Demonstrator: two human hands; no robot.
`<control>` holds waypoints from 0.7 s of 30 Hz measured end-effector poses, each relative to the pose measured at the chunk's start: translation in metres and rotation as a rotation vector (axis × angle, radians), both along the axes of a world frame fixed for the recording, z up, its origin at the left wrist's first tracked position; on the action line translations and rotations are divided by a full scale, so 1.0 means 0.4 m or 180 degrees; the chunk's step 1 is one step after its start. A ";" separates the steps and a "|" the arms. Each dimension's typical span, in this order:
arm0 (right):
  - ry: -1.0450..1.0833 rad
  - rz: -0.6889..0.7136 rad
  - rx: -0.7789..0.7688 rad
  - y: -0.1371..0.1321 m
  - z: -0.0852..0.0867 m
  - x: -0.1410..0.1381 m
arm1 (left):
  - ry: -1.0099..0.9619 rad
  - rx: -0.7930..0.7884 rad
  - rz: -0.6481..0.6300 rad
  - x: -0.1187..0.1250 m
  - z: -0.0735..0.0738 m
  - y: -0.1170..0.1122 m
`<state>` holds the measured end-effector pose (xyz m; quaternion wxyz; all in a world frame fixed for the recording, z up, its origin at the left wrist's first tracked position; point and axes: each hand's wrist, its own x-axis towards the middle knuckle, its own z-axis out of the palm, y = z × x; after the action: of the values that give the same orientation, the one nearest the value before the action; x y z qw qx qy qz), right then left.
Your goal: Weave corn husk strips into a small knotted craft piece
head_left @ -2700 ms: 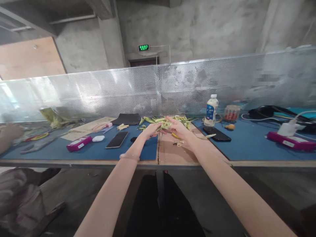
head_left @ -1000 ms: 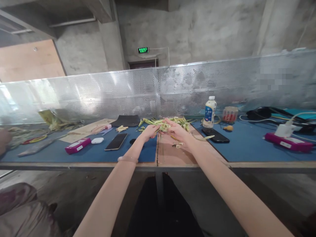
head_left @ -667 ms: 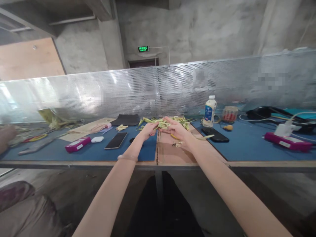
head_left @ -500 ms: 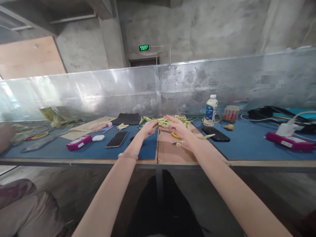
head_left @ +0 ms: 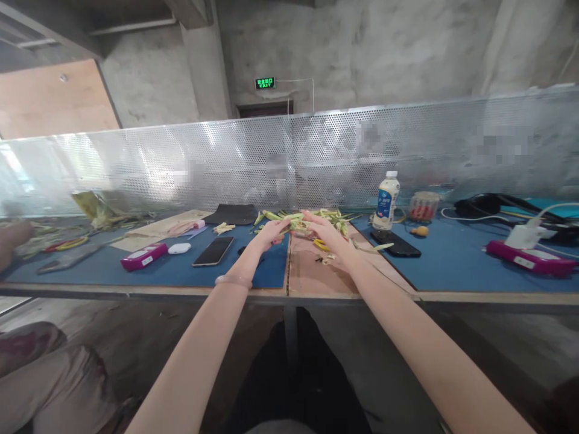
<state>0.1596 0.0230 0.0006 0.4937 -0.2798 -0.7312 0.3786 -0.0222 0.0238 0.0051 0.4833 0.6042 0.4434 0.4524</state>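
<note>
Both arms reach forward over the workbench (head_left: 181,274). My left hand (head_left: 270,232) and my right hand (head_left: 322,230) meet at a small bundle of green and pale leaf strips (head_left: 296,224), fingers pinched on it from either side. Behind the hands lies a loose pile of the same strips (head_left: 332,216). A yellow-handled tool (head_left: 320,245) and a few scraps (head_left: 326,259) lie on the brown board (head_left: 316,274) under my right wrist.
A black phone (head_left: 213,251), white earbud case (head_left: 179,248) and pink box (head_left: 143,256) lie left. A bottle (head_left: 386,201), red-lidded jar (head_left: 423,207), second phone (head_left: 396,243) and cables lie right. A perforated metal screen (head_left: 181,169) backs the bench. Another person's hand (head_left: 11,241) and knees show far left.
My hands stayed together on the strip bundle and shifted slightly, fingers working it. The view tilted a little. The other person's hand at the far left moved.
</note>
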 end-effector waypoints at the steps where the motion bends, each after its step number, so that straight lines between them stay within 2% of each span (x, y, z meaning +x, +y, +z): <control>1: -0.0095 -0.0032 0.0107 0.002 -0.002 -0.001 | 0.0024 0.0012 -0.0002 0.000 -0.002 0.001; 6: -0.0552 -0.0171 0.0634 0.012 -0.020 -0.014 | 0.0219 0.0152 -0.0002 -0.002 -0.012 0.007; 11: -0.0781 -0.0446 0.0857 0.021 -0.041 -0.020 | 0.0358 0.0289 -0.0037 -0.005 -0.016 0.011; 16: -0.0837 -0.0300 0.0985 0.021 -0.045 -0.027 | 0.0454 0.0406 -0.0097 0.001 -0.017 0.009; 21: -0.0883 -0.0273 0.1102 0.009 -0.030 -0.032 | 0.0500 0.0490 -0.0167 0.010 -0.019 0.004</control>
<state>0.1467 0.0265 -0.0115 0.4447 -0.2711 -0.8336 0.1841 -0.0184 0.0255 -0.0023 0.4109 0.6845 0.4280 0.4236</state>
